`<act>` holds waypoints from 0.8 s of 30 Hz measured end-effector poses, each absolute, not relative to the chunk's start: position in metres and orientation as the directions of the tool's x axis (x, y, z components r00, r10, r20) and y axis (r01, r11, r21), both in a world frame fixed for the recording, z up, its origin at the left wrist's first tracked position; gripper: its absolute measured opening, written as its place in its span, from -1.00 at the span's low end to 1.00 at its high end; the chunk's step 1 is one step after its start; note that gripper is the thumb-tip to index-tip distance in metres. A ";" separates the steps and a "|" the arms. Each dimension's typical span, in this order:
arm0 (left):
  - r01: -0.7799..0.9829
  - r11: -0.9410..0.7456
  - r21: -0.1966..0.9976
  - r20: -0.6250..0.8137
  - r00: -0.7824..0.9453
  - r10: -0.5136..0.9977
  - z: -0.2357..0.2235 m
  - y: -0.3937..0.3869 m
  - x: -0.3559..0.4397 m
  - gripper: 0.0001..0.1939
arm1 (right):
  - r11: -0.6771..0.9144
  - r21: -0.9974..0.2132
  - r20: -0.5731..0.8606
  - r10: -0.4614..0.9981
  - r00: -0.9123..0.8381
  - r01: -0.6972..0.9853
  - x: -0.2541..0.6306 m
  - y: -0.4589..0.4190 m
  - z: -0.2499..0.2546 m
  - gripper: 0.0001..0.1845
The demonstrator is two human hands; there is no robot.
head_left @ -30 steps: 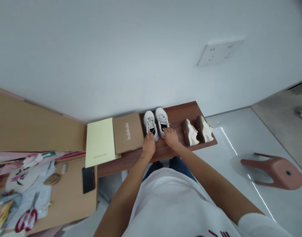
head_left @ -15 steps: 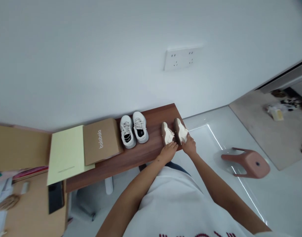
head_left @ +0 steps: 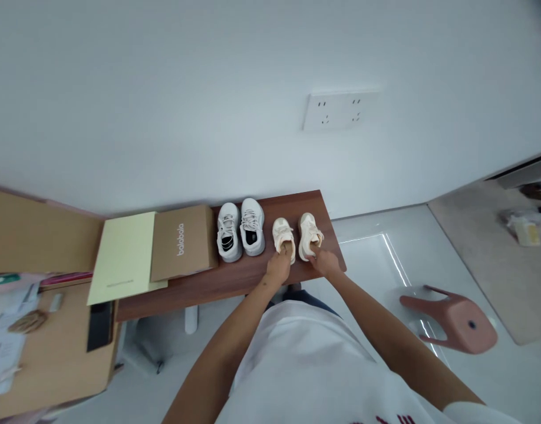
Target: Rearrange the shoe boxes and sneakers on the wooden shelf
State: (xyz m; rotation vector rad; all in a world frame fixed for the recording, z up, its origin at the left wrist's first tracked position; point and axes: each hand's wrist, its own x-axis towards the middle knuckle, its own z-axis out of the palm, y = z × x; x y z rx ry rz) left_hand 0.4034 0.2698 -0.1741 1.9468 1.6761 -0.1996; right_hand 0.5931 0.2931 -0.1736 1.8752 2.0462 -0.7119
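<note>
Two small cream shoes stand upright side by side near the right end of the brown wooden bench. My left hand grips the left cream shoe at its heel opening, with fingers partly inside. My right hand holds the right cream shoe by the heel in the same way. To their left, apart from them, sits a pair of larger pale grey sneakers, the nearer one being the right sneaker and beside it the left sneaker.
A brown shoebox and a pale yellow sheet lie at the bench's left. Beyond them is a desk with a black phone. A pink stool stands on the floor at right. The wall rises behind.
The two cream shoes have turned from leaning on their sides, soles partly showing, to upright, and shifted left toward the grey sneakers. My fingers now reach into their openings.
</note>
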 end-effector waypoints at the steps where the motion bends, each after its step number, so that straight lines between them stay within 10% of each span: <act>1: 0.944 -0.053 0.327 -0.457 0.207 0.865 -0.172 0.276 0.399 -0.41 | 0.037 -0.157 -0.516 0.849 -0.114 0.987 0.588 0.300 -0.170 -0.51; 24: 0.949 0.068 0.308 -0.517 0.108 0.849 -0.186 0.358 0.404 -0.51 | 0.093 -0.098 -0.536 0.834 -0.131 0.991 0.547 0.387 -0.171 -0.71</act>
